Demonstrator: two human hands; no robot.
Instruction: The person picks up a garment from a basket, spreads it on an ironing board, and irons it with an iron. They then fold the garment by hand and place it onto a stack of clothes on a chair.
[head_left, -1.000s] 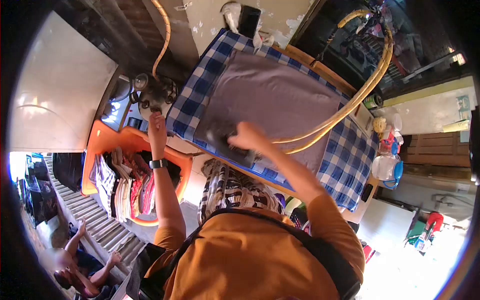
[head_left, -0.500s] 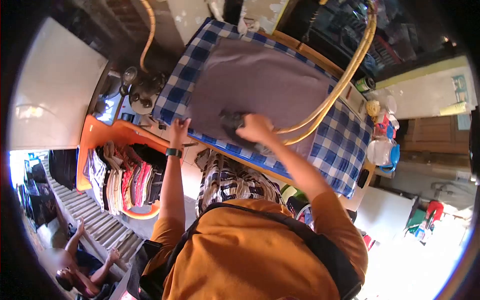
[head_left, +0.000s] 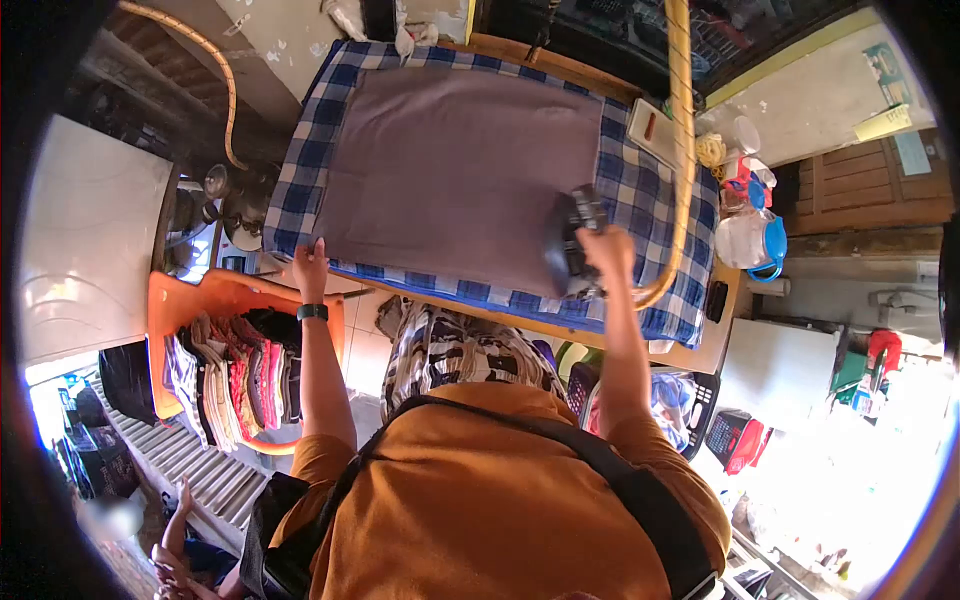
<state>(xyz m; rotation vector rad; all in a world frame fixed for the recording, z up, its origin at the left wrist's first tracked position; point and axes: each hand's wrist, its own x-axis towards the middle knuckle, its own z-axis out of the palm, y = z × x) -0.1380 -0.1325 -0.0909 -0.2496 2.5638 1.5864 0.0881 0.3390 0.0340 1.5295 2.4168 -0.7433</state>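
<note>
A flat mauve-grey cloth (head_left: 440,170) lies spread over a blue-and-white checked cover (head_left: 655,240) on the table. My right hand (head_left: 608,252) is wrapped round the handle of a dark steam iron (head_left: 563,240), which rests near the cloth's right edge. The iron's soleplate is hidden from above. At the near left corner of the cloth, my left hand (head_left: 309,266) has its fingertips closed on the fabric's edge.
A yellowish hose (head_left: 682,150) hangs down beside the iron. An orange basket (head_left: 165,330) with clothes on hangers stands at left. A blue-lidded jug (head_left: 740,240) and a white tray (head_left: 650,135) are at right. Another person's leg (head_left: 178,515) shows at lower left.
My right hand has slid the iron rightward across the cloth to its right edge, turning the iron more upright in view. My left hand stays at the near left corner. The camera view has shifted.
</note>
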